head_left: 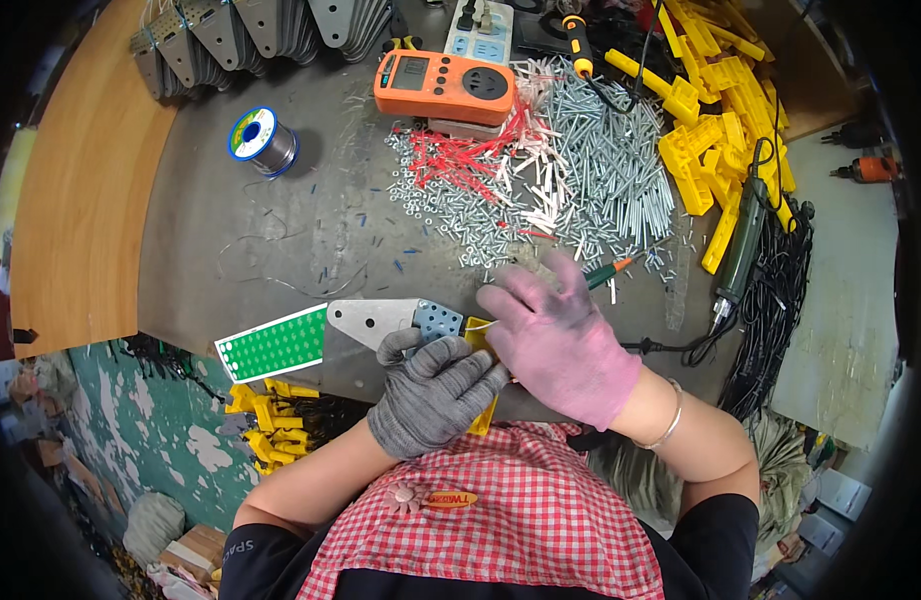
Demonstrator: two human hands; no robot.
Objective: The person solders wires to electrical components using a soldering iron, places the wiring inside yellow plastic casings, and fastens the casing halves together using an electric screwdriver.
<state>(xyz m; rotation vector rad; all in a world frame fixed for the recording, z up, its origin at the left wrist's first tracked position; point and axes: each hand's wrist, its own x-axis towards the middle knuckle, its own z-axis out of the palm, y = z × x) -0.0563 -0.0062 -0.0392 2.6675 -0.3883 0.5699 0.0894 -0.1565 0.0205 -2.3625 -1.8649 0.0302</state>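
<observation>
My left hand (pixel 436 390), in a grey glove, is closed round a yellow plastic handle (pixel 484 412). A flat grey metal plate (pixel 369 322) and a perforated blue-grey metal piece (pixel 439 320) extend leftward from it. My right hand (pixel 566 345), in a pink glove, is closed over the handle's upper end with curled fingers. A thin pale wire (pixel 478 327) shows by its fingertips; what it grips is otherwise hidden. Behind its knuckles a green tool with an orange end (pixel 609 272) sticks out; I cannot tell whether it is held.
A green-and-white card (pixel 274 343) lies left of the plate. Beyond are a solder spool (pixel 271 145), an orange meter (pixel 444 88), piled screws (pixel 611 170) and red and white sleeves. Yellow plastic parts (pixel 719 150), a dark green electric screwdriver (pixel 746 240) and black cables (pixel 776 300) lie right.
</observation>
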